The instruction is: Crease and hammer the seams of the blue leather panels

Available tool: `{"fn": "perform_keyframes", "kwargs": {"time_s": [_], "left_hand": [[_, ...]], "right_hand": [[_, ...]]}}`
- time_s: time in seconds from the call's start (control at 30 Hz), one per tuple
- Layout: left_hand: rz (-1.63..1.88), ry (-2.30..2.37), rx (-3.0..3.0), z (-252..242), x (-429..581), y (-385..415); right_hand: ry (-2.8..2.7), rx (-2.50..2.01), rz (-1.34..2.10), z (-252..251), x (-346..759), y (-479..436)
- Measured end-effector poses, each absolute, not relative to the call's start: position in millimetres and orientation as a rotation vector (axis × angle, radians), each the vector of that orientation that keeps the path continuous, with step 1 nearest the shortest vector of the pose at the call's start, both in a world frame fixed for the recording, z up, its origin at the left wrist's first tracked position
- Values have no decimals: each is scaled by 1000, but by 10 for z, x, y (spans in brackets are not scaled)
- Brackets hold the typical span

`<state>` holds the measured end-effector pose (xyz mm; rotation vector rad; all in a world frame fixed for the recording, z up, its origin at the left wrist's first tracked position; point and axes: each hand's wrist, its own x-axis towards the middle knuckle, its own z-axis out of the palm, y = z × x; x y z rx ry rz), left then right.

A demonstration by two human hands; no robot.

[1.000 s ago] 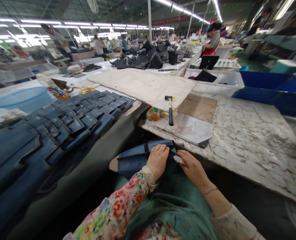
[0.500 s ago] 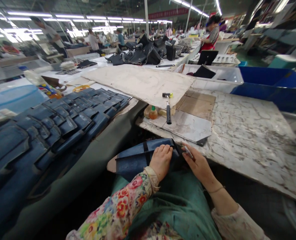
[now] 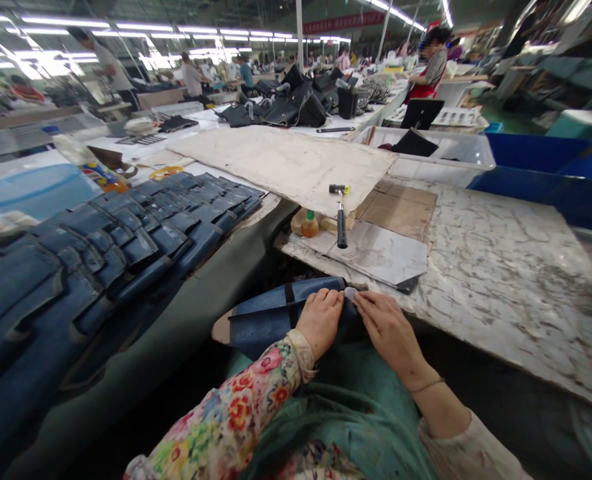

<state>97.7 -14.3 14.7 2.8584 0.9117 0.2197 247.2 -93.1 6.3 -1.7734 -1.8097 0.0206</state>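
Observation:
A dark blue leather-like bag piece (image 3: 261,315) with a black strap across it lies over my lap, against the board's near edge. My left hand (image 3: 321,319) is closed over its right part, fingers together and pressing on it. My right hand (image 3: 389,327) pinches a small pale, rounded, flat tool (image 3: 350,293) at the piece's right end, close to my left fingertips. The tool's exact kind is too small to make out. My right palm and the underside of the piece are hidden.
Overlapping blue pieces (image 3: 126,233) cover the left bench. A hammer (image 3: 341,217) rests on the pale board (image 3: 286,163), beside a small amber bottle (image 3: 309,225). White and blue bins (image 3: 541,183) stand back right. Black bags (image 3: 296,100) and other people are farther off.
My right hand has moved slightly left and turned, bringing the pale tool against the right end of the blue piece. My left hand stays on the piece.

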Motion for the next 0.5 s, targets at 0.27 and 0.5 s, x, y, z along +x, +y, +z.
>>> {"fn": "perform_keyframes", "kwargs": {"time_s": [0.27,0.5], "left_hand": [[362,879,2808,27,732,-129],[416,938,2834,0,605,-139]], "right_hand": [[-1893,-1790,-39,-3,2320,-833],[-1981,-1813,-153,6,2108,-806]]}}
